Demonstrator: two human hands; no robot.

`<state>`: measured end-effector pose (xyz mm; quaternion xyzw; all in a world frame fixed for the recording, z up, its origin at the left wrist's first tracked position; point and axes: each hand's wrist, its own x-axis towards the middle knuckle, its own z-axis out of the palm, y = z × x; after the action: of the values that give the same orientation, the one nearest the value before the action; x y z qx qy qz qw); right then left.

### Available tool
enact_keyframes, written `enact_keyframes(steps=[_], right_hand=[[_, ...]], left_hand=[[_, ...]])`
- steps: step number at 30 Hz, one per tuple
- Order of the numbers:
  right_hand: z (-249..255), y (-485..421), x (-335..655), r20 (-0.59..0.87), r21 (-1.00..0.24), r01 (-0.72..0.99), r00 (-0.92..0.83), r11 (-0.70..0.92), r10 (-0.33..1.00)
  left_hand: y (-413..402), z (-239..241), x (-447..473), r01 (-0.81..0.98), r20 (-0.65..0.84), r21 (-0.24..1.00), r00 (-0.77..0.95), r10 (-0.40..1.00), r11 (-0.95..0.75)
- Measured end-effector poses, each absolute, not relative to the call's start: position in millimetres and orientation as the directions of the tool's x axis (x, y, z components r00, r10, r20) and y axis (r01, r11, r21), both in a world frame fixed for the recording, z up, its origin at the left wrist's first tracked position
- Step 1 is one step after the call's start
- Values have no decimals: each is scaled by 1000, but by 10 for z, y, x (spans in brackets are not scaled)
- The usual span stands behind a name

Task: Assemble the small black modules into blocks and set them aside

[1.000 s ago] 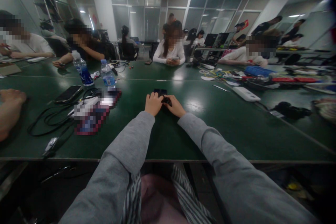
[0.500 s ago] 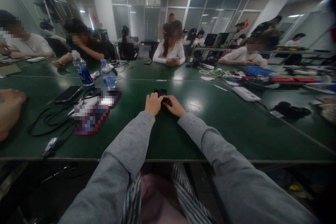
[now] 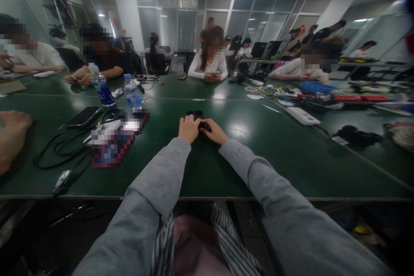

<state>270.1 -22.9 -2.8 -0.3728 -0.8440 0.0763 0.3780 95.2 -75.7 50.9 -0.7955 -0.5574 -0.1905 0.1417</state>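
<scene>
Both my arms in grey sleeves reach out over the green table (image 3: 265, 155). My left hand (image 3: 189, 128) and my right hand (image 3: 214, 131) meet on a small black object (image 3: 196, 115) lying on the table, fingers curled around it. Only its far end shows beyond my knuckles; what it is cannot be made out.
Left of my hands lie a dark phone (image 3: 84, 116), black cables (image 3: 54, 148) and two water bottles (image 3: 101, 87). Another person's hand (image 3: 11, 133) rests at the left edge. A white power strip (image 3: 302, 115) and cluttered tools lie to the right. Several people sit around the far side.
My hands hold still on the black object. The person at the far left has lowered an arm to the table.
</scene>
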Motion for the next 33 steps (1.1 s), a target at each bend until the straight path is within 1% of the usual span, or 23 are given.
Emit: enact_keyframes(steps=[6,14,18,21,27,33], right_hand=[[-8,-244,2701,567,-407,566,-459,717,684],[-20,-254,2722,552,-380,588,-475,714,685],[-18,-269,2719,514,-391,621,-465,679,721],[-6,-283,2708,475,-387,631,-488,672,732],[6,-298,2699,446,-351,644,-524,680,726],[2,-299,2701,466,-336,648,-516,683,719]], left_hand=[[-742,505,940,940,472,-24,310,826,-339],[-749,515,939,947,460,0,284,841,-320],[-748,497,934,957,468,-10,262,844,-291],[-742,497,923,963,466,-8,243,851,-270],[-741,532,907,974,444,-25,214,870,-226],[-766,556,900,973,401,-9,214,891,-229]])
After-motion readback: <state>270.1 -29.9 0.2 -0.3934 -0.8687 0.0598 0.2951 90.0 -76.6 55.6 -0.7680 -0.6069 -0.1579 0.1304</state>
